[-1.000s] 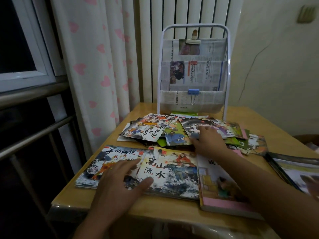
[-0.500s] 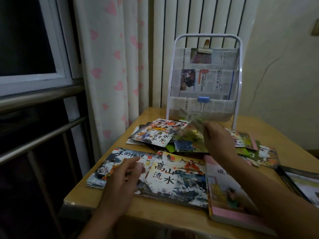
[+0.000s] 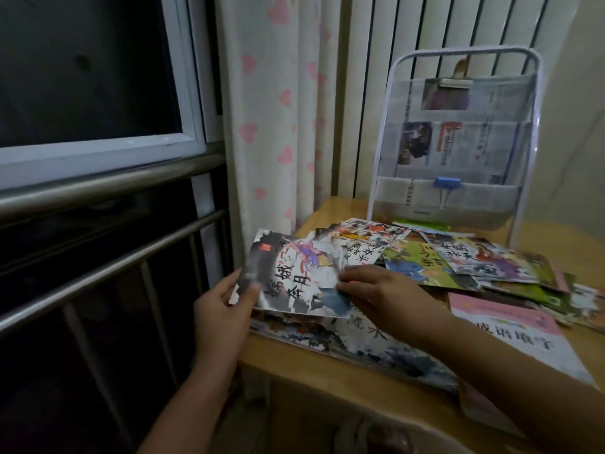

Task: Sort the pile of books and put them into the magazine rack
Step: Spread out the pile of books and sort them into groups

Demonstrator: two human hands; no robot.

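At 9 o'clock, dark window [image 3: 85,63] with white frame, metal rails [image 3: 108,178] below; heart-print curtain [image 3: 278,109] at 11 o'clock. Left hand [image 3: 222,309] pinches left edge of thin picture book [image 3: 298,276], thumb on cover. Right hand [image 3: 386,296] pinches same book's right edge, fingers curled. Cover reads 嫦娥奔月, held just above larger flat book [image 3: 370,342] showing 流水 on wooden table [image 3: 327,371]. Loose book pile [image 3: 458,260] spreads at 2 o'clock, between hands and rack. Pink book [image 3: 510,332] at 4 o'clock, title partly readable: 成语. White magazine rack [image 3: 455,142] upright at 1 o'clock, lined with newspaper, blue binder clip [image 3: 447,185] on lowest pocket. Radiator [image 3: 409,34] behind.
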